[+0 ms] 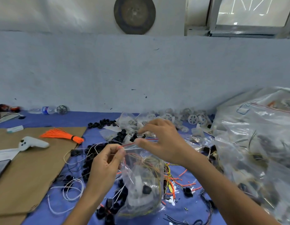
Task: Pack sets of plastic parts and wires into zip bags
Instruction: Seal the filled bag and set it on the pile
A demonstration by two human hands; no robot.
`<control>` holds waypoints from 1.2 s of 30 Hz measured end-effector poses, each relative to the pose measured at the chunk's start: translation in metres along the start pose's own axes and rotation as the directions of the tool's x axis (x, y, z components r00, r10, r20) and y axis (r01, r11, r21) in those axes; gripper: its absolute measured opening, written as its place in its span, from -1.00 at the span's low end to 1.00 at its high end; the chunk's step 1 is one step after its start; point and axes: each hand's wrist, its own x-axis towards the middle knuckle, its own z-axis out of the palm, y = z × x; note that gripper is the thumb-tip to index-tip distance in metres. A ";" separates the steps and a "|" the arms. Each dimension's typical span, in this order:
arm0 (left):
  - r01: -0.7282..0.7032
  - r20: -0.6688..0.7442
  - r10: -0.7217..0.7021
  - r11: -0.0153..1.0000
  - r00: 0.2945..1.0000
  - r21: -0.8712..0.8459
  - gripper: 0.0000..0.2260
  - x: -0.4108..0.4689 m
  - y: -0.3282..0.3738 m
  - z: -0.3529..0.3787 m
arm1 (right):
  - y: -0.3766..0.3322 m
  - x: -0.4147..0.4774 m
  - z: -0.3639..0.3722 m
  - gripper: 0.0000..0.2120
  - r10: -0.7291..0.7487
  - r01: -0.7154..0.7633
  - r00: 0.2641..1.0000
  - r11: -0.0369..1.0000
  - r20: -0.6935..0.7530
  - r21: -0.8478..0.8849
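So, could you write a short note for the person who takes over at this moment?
Left hand: fingers pinch the red seal of the zip bag.
Right hand: pinches the same seal, further right.
The bag holds wires, a black part and a white part.
Done: this bag looks filled.
Left: press the seal shut, it seems; then pack the loose black parts and white wheels on the table.

A scuffed pale blue wall point(141, 70) rises behind the blue-covered desk point(60, 118), turning whitish higher up, where a dark round disc point(134, 14) hangs near a grey-framed window point(251, 12).
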 end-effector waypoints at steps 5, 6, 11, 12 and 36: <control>-0.013 0.047 0.013 1.000 0.999 -0.001 -0.65 -0.002 0.006 0.000 | -0.018 0.018 0.001 -0.85 -0.137 0.147 0.973 0.988 0.186 -0.040; -0.013 0.053 0.013 1.000 0.999 -0.003 -0.64 -0.002 0.006 -0.001 | -0.018 0.020 0.001 -0.86 -0.147 0.155 0.969 0.988 0.199 -0.025; 0.001 0.094 0.001 1.000 0.996 -0.029 -0.68 -0.003 0.009 0.000 | -0.013 0.025 0.001 -0.81 -0.187 0.176 0.935 0.982 0.302 0.063; 0.001 0.096 0.002 1.000 0.995 -0.029 -0.68 -0.004 0.010 0.000 | -0.012 0.026 0.000 -0.84 -0.180 0.162 0.928 0.983 0.326 0.083; 0.003 0.245 -0.032 0.993 0.969 0.115 -0.78 0.004 0.026 -0.001 | 0.003 0.018 0.012 -0.80 -0.225 0.218 0.944 0.974 0.243 0.056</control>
